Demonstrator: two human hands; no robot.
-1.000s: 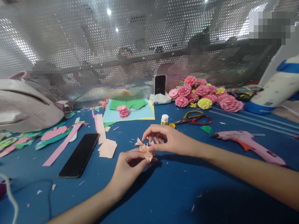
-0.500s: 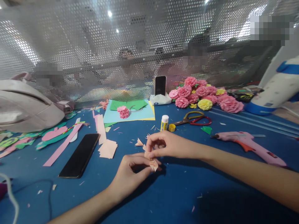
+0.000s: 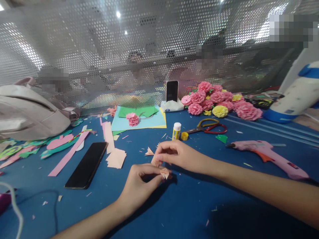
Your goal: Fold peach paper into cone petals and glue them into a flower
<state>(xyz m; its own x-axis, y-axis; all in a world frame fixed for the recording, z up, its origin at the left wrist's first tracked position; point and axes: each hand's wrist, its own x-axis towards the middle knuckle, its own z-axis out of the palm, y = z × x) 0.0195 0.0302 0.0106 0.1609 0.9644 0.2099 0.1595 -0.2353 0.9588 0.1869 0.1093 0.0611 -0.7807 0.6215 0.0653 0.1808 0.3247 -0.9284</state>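
Observation:
Pinched between the fingertips of my left hand (image 3: 142, 182) is a small folded peach paper flower (image 3: 164, 173). Just above and behind it, my right hand (image 3: 175, 154) has its thumb and fingers closed on another folded peach paper piece (image 3: 156, 161), partly covered by the fingers. A loose folded peach piece (image 3: 149, 151) lies on the blue table beyond my hands. To the left rests a stack of peach paper squares (image 3: 116, 158). An uncapped glue stick (image 3: 176, 131) stands upright behind my right hand, its yellow cap (image 3: 184, 136) beside it.
Scissors (image 3: 205, 126) and a pink glue gun (image 3: 269, 156) lie to the right. A black phone (image 3: 86, 165), paper strips (image 3: 68, 154) and a pale bag (image 3: 30, 113) are on the left. Pink and yellow paper flowers (image 3: 216, 99) pile up before a perforated metal screen (image 3: 104, 49).
My right hand has shifted slightly, and its fingers now cover the peach piece differently. The left hand keeps its grip. The whole view has moved a little.

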